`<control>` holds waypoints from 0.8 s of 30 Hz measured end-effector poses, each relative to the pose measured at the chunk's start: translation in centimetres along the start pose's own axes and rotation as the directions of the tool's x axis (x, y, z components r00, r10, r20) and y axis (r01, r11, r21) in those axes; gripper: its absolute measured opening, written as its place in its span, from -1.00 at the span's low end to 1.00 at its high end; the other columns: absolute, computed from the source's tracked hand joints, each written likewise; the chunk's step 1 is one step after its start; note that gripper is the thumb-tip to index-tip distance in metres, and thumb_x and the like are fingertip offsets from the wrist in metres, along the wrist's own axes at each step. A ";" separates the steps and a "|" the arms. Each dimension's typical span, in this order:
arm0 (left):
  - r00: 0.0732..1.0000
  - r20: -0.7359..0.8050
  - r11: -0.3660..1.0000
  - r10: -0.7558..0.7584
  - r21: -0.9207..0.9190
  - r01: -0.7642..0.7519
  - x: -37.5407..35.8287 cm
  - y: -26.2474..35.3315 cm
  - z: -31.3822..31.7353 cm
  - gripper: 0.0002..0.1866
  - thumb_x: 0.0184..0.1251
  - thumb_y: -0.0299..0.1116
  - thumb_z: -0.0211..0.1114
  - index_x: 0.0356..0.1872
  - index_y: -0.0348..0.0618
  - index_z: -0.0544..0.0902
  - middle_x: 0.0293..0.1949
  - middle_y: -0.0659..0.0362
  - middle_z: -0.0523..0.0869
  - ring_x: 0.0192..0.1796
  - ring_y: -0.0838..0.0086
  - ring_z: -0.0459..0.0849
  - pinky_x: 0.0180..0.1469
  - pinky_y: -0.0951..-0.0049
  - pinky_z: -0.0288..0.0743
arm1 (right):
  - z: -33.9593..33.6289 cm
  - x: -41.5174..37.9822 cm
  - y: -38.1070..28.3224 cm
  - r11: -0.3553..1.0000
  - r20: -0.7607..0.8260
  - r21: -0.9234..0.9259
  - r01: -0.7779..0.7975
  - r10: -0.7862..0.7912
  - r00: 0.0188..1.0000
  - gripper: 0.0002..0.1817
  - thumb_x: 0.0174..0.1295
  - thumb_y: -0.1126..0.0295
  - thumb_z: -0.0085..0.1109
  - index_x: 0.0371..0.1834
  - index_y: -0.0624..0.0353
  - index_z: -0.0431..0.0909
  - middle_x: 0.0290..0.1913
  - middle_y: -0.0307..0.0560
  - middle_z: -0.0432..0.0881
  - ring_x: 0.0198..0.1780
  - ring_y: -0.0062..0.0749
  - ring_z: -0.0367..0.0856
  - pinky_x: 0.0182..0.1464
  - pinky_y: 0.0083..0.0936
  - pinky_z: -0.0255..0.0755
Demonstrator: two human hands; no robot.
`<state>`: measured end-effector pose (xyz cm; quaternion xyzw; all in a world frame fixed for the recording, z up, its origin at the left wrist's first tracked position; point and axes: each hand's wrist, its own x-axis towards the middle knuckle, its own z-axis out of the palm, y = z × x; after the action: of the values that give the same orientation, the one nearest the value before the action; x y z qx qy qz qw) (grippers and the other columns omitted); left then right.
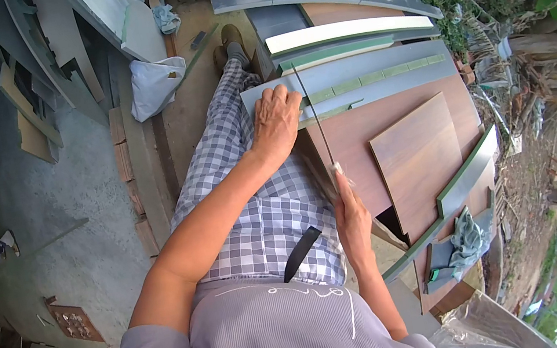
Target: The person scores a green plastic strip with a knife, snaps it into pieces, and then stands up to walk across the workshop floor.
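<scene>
My left hand (276, 120) is closed on the near-left end of a long grey board (380, 74), its fingers curled over the board. Several green segments (391, 73) run in a row along that board's face. In my right hand (352, 217) is a long, thin blade (314, 115), gripped at its pale, wrapped end. The blade crosses the grey board just right of my left hand; I cannot make out whether it has teeth. Under the grey board lies a brown wood-grain panel (346, 132).
Curved grey and white strips (350, 30) lie beyond the board. A loose brown panel (418, 157), a grey-green angled strip (465, 178) and a crumpled cloth (468, 241) are at the right. A white bag (157, 85) stands left of my legs. Another person's foot (10, 242) shows far left.
</scene>
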<state>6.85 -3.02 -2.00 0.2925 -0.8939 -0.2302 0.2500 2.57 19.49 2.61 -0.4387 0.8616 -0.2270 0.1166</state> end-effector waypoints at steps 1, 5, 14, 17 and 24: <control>1.000 -0.009 1.000 -0.001 0.007 0.002 0.1 0.1 -0.1 -0.73 0.09 -0.49 0.38 -0.20 -0.17 0.51 -0.19 0.10 0.46 -0.07 0.19 0.46 -0.03 0.19 0.38 | 0.2 1.5 -0.2 1.000 0.023 -0.005 -0.007 0.007 1.000 -0.28 0.22 0.63 0.03 0.45 -0.22 0.22 -0.11 0.08 0.62 -0.22 0.04 0.65 -0.24 -0.11 0.51; 0.999 -0.002 0.999 -0.038 0.003 0.038 0.1 0.4 -0.7 -0.74 0.08 -0.48 0.38 -0.21 -0.18 0.53 -0.17 0.09 0.48 -0.06 0.18 0.47 -0.02 0.18 0.38 | 0.5 2.9 0.1 1.000 0.037 -0.006 0.004 -0.004 0.999 -0.29 0.22 0.62 0.02 0.44 -0.26 0.25 -0.10 0.08 0.63 -0.20 0.05 0.65 -0.23 -0.11 0.51; 0.999 0.007 0.999 -0.037 -0.030 0.037 -0.2 0.1 -0.5 -0.75 0.11 -0.47 0.36 -0.17 -0.20 0.55 -0.16 0.09 0.49 -0.06 0.19 0.47 0.00 0.20 0.38 | -0.6 -2.1 0.0 0.997 0.003 0.077 -0.004 0.004 1.000 -0.32 0.27 0.65 -0.02 0.46 -0.14 0.23 -0.07 0.10 0.63 -0.18 0.00 0.66 -0.20 -0.15 0.50; 0.999 0.006 0.999 -0.033 -0.019 0.033 -0.1 0.2 -0.3 -0.75 0.11 -0.47 0.36 -0.17 -0.20 0.55 -0.16 0.09 0.48 -0.06 0.20 0.46 0.00 0.20 0.38 | 0.4 0.2 -0.1 0.998 -0.023 0.064 0.029 -0.027 0.999 -0.33 0.27 0.65 -0.02 0.45 -0.15 0.24 -0.06 0.10 0.63 -0.17 0.01 0.66 -0.20 -0.15 0.51; 0.998 0.028 0.998 -0.055 -0.020 0.056 -0.1 0.0 -0.5 -0.74 0.10 -0.47 0.37 -0.18 -0.21 0.54 -0.16 0.08 0.47 -0.06 0.19 0.46 0.01 0.22 0.37 | 0.2 2.9 -0.2 0.996 0.001 0.036 0.080 -0.080 0.997 -0.36 0.28 0.65 -0.02 0.43 -0.13 0.28 0.00 0.13 0.63 -0.12 0.07 0.66 -0.18 -0.15 0.53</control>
<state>7.21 -3.10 -1.63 0.3114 -0.8862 -0.2504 0.2344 1.11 16.94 2.54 -0.4711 0.8389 -0.2465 0.1166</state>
